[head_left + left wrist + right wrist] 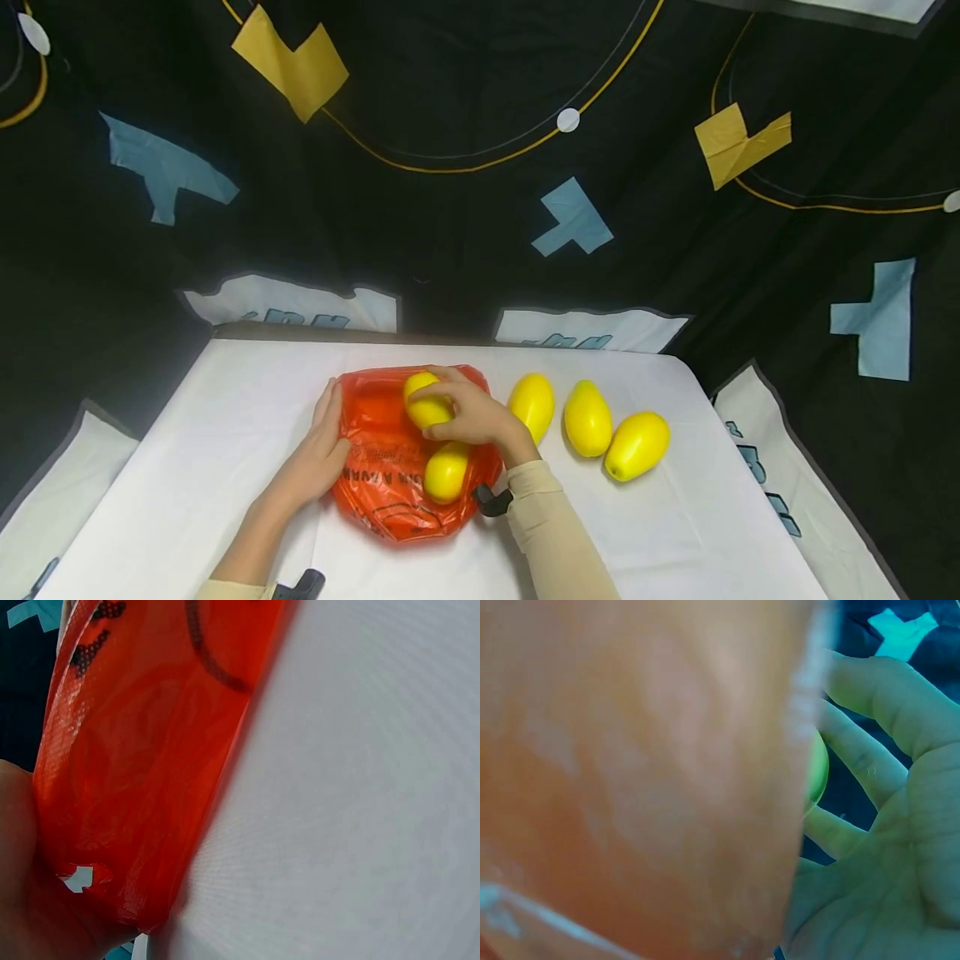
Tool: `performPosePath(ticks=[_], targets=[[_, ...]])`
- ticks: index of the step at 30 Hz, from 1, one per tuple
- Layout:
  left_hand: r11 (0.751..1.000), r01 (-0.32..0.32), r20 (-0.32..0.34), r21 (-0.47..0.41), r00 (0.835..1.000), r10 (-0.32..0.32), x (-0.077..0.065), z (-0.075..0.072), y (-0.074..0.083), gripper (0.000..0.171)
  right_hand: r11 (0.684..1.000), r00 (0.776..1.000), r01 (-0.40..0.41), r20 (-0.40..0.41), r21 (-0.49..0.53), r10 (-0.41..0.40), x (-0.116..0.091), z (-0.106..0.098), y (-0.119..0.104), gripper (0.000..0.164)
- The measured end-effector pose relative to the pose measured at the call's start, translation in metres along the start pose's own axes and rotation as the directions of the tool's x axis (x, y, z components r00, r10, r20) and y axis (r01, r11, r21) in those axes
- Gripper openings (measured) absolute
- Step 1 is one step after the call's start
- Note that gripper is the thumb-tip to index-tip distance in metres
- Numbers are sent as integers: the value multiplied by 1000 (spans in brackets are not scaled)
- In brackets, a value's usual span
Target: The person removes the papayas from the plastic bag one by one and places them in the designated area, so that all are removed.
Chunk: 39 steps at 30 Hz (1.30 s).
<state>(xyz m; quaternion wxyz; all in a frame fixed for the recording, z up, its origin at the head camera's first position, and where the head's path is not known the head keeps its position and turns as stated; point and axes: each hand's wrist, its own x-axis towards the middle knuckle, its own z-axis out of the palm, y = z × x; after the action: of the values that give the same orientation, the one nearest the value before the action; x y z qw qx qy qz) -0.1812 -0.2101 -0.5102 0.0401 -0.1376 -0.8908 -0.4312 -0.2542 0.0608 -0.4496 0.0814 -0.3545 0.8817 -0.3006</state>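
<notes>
One mango [427, 403] is gripped by the right hand [468, 412] on the orange bag [382, 483], steadied by the flat left hand [318, 454]; another mango [446, 472] lies below the grip, three mangoes [588, 419] remain outside to its right

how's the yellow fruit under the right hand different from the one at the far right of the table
The gripped fruit lies on the orange bag, with the right hand curled over it and hiding part of it. The far right fruit lies on the white tabletop, untouched and fully in view, leaning against its neighbour. Both are smooth, yellow and oval.
</notes>
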Motion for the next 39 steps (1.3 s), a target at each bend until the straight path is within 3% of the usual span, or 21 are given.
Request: performPosePath(ticks=[5,15,30,39], targets=[[1000,1,6,-6,1000,-1,-1,0,0,80,1000,1000,8,-25,13,-7,-5,-6,-3,50],[1000,6,12,0,1000,-6,1,-1,0,80,988,992,-84,-82,129,95,-22,-26,-10,51],[1000,13,17,-11,1000,-13,-4,2,0,81,987,987,-80,-131,137,98,-46,-47,-11,53],[1000,3,25,0,1000,-3,0,0,2,80,988,984,-57,-159,143,79,-61,-56,-8,54]])
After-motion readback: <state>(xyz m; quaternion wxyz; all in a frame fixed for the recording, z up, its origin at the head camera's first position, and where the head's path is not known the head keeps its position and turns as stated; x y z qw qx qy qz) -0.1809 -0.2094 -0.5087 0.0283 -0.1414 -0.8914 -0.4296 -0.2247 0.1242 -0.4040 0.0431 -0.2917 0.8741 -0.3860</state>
